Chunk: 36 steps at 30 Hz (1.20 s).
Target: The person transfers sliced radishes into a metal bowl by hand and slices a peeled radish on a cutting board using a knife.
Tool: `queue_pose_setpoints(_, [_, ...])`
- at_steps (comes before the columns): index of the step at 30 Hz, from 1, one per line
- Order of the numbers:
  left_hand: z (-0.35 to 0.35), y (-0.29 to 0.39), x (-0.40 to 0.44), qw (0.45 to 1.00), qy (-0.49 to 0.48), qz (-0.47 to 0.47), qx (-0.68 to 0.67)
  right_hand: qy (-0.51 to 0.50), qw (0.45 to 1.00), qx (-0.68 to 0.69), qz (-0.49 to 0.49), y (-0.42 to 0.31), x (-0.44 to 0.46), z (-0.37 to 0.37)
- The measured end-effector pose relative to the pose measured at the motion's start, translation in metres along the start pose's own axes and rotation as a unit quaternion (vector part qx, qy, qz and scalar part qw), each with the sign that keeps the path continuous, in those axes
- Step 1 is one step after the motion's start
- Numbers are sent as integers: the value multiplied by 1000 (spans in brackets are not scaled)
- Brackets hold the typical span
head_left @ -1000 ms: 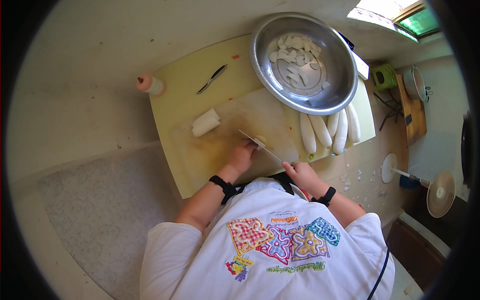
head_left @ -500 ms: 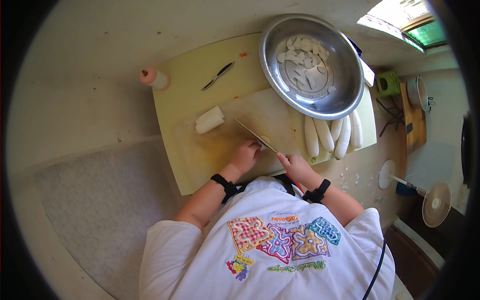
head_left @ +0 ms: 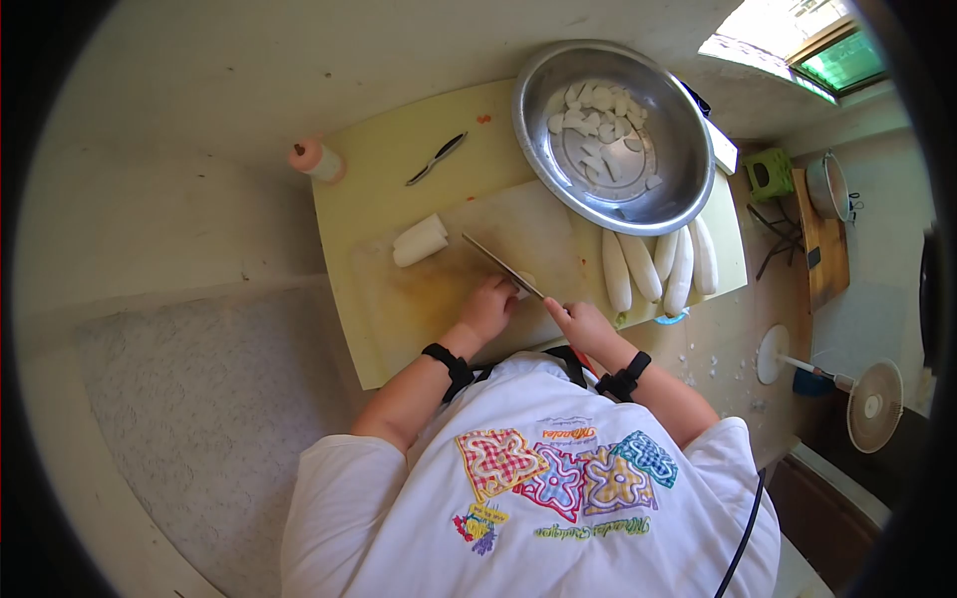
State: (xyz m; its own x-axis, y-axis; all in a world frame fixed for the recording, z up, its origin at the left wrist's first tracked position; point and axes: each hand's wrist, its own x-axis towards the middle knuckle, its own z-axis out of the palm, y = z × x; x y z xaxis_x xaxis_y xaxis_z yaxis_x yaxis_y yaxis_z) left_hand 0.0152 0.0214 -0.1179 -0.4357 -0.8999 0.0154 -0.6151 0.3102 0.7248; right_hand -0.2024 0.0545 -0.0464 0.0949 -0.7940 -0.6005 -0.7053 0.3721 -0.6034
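Observation:
My right hand (head_left: 582, 327) is closed around the handle of a kitchen knife (head_left: 498, 261), whose blade points to the far left over the cutting board (head_left: 538, 214). Beside the blade, the curled fingers of my left hand (head_left: 488, 307) hold a small piece of peeled white radish (head_left: 524, 283), mostly hidden by the hand and knife. Two thick lengths of peeled white radish (head_left: 421, 240) lie side by side further up the board. To the right, several whole peeled white radishes (head_left: 638, 264) rest at the table's edge.
A large steel basin (head_left: 688, 169) with white slices (head_left: 598, 115) stands at the back right. A black-and-silver peeler (head_left: 437, 159) lies on the yellow table (head_left: 374, 130). A pink-topped bottle (head_left: 317, 159) stands at the left edge. On the right is a fan (head_left: 875, 406).
The view has shifted slightly. Both hands keep nearly the same place, with the knife still beside the left fingers. A bit of blue now shows below the table edge.

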Motion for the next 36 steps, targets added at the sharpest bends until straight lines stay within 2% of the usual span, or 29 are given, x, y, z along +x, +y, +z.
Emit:
queue_pose_setpoints(10, [-3, -8, 0, 999, -33, -21, -5, -10, 999, 1, 39, 9, -4, -3])
queue_pose_setpoints(13, [-6, -9, -3, 999, -20, -49, -13, 11, 999, 15, 34, 19, -16, -5])
queue_pose_setpoints(15, [-7, -10, -4, 993, -61, -97, -36, 6, 999, 10, 49, 20, -29, -12])
queue_pose_setpoints(18, [-2, -14, -6, 997, -23, -66, -37, 1, 998, 2, 66, 27, -45, -18])
queue_pose_setpoints(26, [5, -12, 0, 999, -20, -42, -13, 21, 997, 11, 74, 53, -65, -11])
queue_pose_setpoints(30, [1, -6, 4, 999, -27, -38, 2, 51, 997, 15, 48, 55, -69, -5])
queue_pose_setpoints(33, [-3, 4, 3, 995, -53, -84, -7, 68, 997, 32, 29, 57, -70, 1])
queue_pose_setpoints(36, [-1, 3, 2, 994, -53, -90, -13, 81, 994, 68, 24, 52, -71, 1])
